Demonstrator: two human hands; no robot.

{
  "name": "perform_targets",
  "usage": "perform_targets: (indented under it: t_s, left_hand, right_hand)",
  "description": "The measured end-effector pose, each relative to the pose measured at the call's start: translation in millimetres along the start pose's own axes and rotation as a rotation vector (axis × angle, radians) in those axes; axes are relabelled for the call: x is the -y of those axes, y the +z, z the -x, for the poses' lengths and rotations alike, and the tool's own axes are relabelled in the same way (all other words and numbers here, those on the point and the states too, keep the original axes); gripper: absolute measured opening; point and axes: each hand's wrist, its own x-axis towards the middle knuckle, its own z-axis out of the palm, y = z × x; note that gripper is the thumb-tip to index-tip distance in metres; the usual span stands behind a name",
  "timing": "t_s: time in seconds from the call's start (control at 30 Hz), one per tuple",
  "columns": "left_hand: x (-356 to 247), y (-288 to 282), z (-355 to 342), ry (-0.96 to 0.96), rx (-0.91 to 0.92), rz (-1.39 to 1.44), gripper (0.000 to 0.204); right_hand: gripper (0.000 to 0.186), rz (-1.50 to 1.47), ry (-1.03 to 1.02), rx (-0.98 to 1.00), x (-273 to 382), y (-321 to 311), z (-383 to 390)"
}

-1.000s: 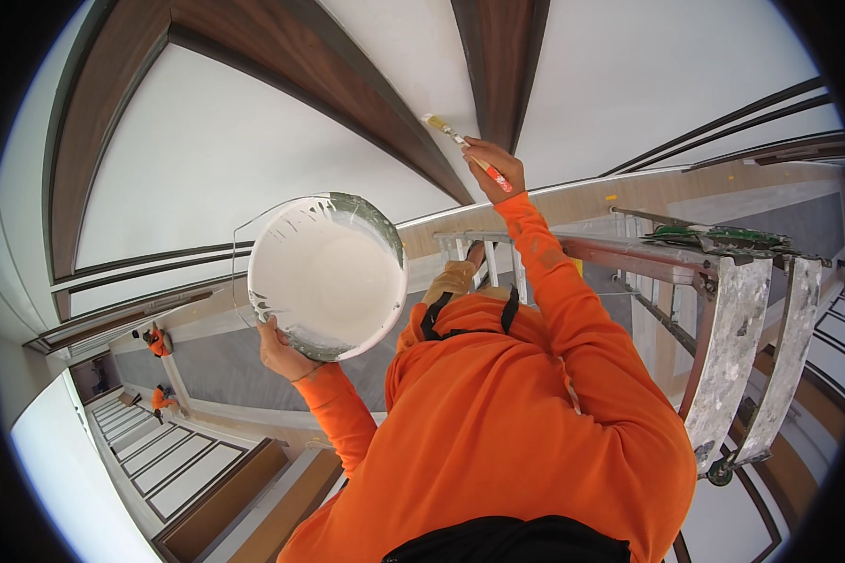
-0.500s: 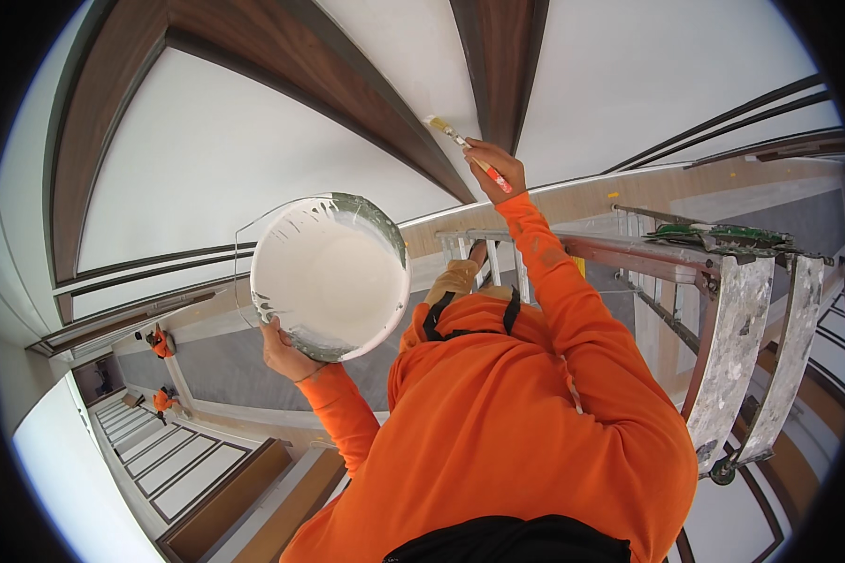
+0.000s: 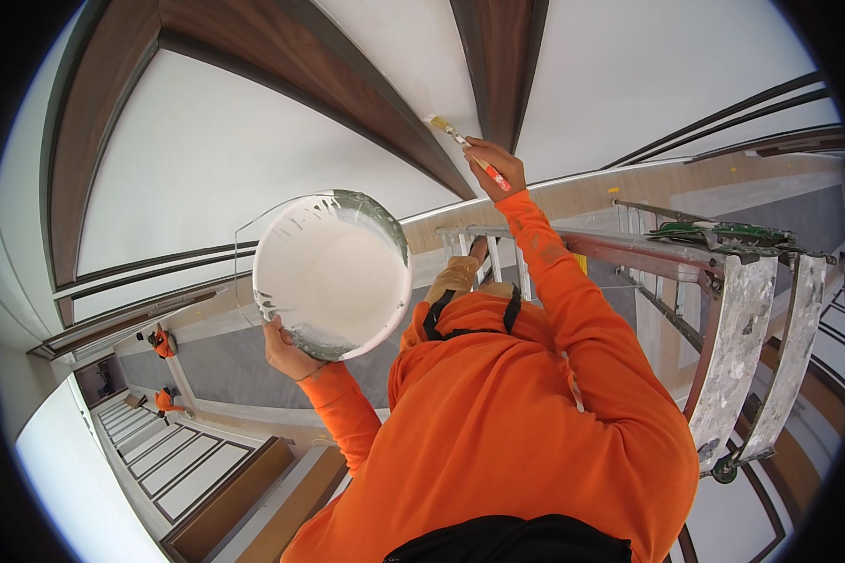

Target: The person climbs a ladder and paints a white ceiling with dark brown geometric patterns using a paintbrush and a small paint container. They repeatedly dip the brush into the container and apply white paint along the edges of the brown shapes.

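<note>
My left hand (image 3: 286,352) grips the lower rim of a round bucket (image 3: 333,272) full of white paint, held out at chest height with its wire handle hanging to the left. My right hand (image 3: 493,164) is raised on an outstretched orange sleeve and holds a paintbrush (image 3: 460,139) with an orange handle. The bristles touch the white panel (image 3: 413,56) beside a dark brown trim strip (image 3: 498,56).
A paint-spattered metal stepladder (image 3: 742,310) stands close on my right. Two people in orange (image 3: 162,342) work far off at the left. Dark brown trim bands (image 3: 282,56) cross the white surfaces, and framed panels (image 3: 188,469) lie lower left.
</note>
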Motion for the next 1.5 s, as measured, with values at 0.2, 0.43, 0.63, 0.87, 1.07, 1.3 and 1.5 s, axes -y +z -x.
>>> perform_targets:
  t_s: [0.2,0.43,0.63,0.87,1.07,1.3,1.5]
  left_hand:
    - [0.9,-0.7,-1.2,-0.013,0.029,-0.014,0.031]
    - [3.6,0.1,-3.9,0.007,-0.01,-0.015,0.034]
    - [3.0,0.3,-4.5,-0.015,-0.006,-0.029,0.034]
    - [1.8,1.4,-2.1,-0.088,0.056,0.008,0.018]
    - [9.6,-15.6,-15.3,-0.103,0.117,-0.078,0.032]
    - [7.0,-12.1,-11.6,-0.08,0.092,-0.062,0.023]
    - [4.6,-9.0,-7.8,-0.059,0.078,-0.051,0.018]
  right_hand:
    - [0.024,0.005,0.007,0.008,-1.3,1.3,2.3]
    - [0.024,0.023,-0.001,0.008,-2.1,1.4,3.9]
    - [0.024,0.038,0.007,0.03,-2.1,1.0,5.2]
    - [0.022,0.054,0.025,0.037,-7.2,4.9,9.9]
    - [0.022,0.059,0.017,0.034,-9.1,6.6,11.8]
    - [0.023,0.078,0.041,0.055,-15.5,6.7,16.5]
    - [0.023,0.078,0.043,0.054,-17.3,8.5,19.6]
